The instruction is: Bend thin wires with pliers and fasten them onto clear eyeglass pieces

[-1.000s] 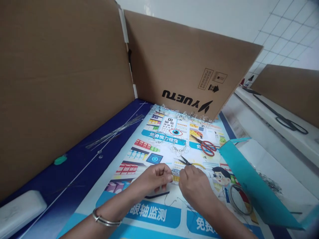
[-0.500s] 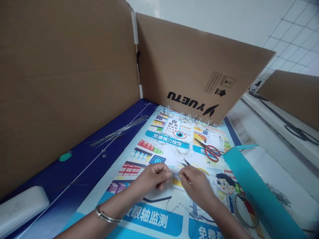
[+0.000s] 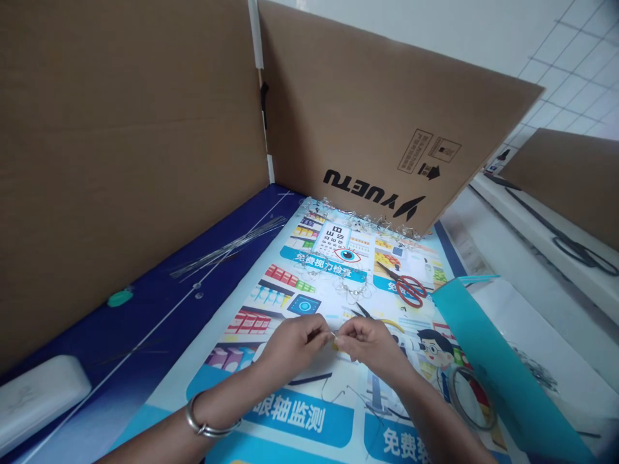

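My left hand [image 3: 296, 340] is closed in a pinch over the printed mat, with its fingertips on a short thin wire [image 3: 333, 334]. Meeting it from the other side, my right hand [image 3: 370, 345] pinches the wire too; the fingertips nearly touch. Any bead on the wire is too small to make out. Just behind my right hand lies a tool with dark pointed tips [image 3: 362, 311] and a yellow handle [image 3: 394, 325], partly hidden. Red-handled scissors [image 3: 411, 291] rest farther back. Clear beaded wire pieces [image 3: 358, 291] lie beyond my hands.
Cardboard panels [image 3: 367, 116] stand at the back and left. More beaded wire pieces [image 3: 362, 222] line the back panel's foot. Straight wires [image 3: 229, 248], a green lump [image 3: 120, 298] and a white case [image 3: 43, 401] lie left. A wire coil [image 3: 453, 386] and teal box [image 3: 505, 361] are right.
My right hand has turned so its thumb and fingertips now show, pinching toward the left fingertips. The gap between the hands has narrowed. The view has shifted slightly.
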The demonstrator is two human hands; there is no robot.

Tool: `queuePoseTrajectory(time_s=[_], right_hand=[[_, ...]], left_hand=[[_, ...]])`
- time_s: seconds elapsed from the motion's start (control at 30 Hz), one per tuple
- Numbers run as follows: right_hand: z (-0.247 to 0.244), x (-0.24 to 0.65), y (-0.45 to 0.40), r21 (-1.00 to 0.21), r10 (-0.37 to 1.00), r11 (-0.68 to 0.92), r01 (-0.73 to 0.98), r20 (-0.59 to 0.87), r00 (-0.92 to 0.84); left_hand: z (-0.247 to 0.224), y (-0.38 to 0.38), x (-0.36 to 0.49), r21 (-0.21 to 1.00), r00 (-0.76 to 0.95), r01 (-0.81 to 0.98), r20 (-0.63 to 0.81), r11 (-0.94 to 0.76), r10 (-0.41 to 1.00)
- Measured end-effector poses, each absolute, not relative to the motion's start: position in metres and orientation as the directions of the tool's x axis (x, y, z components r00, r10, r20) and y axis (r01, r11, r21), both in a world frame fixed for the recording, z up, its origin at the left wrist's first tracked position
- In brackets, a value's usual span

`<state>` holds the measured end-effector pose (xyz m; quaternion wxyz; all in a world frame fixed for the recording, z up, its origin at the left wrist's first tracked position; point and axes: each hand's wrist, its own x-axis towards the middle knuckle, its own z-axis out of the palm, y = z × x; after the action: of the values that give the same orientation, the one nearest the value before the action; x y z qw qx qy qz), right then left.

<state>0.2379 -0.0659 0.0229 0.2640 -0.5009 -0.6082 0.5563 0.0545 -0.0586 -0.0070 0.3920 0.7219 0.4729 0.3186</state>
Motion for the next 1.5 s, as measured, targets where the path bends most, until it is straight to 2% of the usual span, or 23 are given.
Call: queuePoseTrajectory(time_s=[0.13,0.23,0.4,0.67,0.83,1.1,1.5], right_hand=[[0.020,0.236,-0.066,-0.939,0.893,-0.153,0.307,-0.264,-0.365],[0.018,0.238,-0.066,-0.937,0.889,-0.146,0.318,-0.265,-0.373],[0.012,0.241,-0.066,-0.943,0.894,-0.206,0.261,-0.290,-0.342],[0.005,0.234,-0.069,-0.963,0.931,-0.251,0.099,-0.268,-0.248],[-0.001,0.227,-0.074,-0.954,0.938,-0.295,-0.052,-0.279,-0.203],[-0.008,0.220,-0.079,-0.916,0.943,-0.309,-0.254,-0.262,-0.203],[0.000,0.215,-0.082,-0.910,0.951,-0.296,-0.292,-0.253,-0.176]], left_hand=[[-0.009,-0.060,0.055,0.808,0.341,0.507,0.133,-0.301,0.931],[-0.005,-0.060,0.054,0.834,0.358,0.478,0.103,-0.277,0.928],[-0.001,-0.054,0.050,0.981,0.501,0.195,-0.080,-0.022,0.862],[-0.008,-0.055,0.049,0.972,0.524,-0.014,-0.192,0.234,0.830],[-0.007,-0.062,0.056,0.955,0.458,-0.133,-0.179,0.266,0.871],[-0.010,-0.068,0.064,0.937,0.403,-0.216,-0.172,0.276,0.899],[-0.014,-0.071,0.068,0.910,0.404,-0.296,-0.156,0.290,0.902]])
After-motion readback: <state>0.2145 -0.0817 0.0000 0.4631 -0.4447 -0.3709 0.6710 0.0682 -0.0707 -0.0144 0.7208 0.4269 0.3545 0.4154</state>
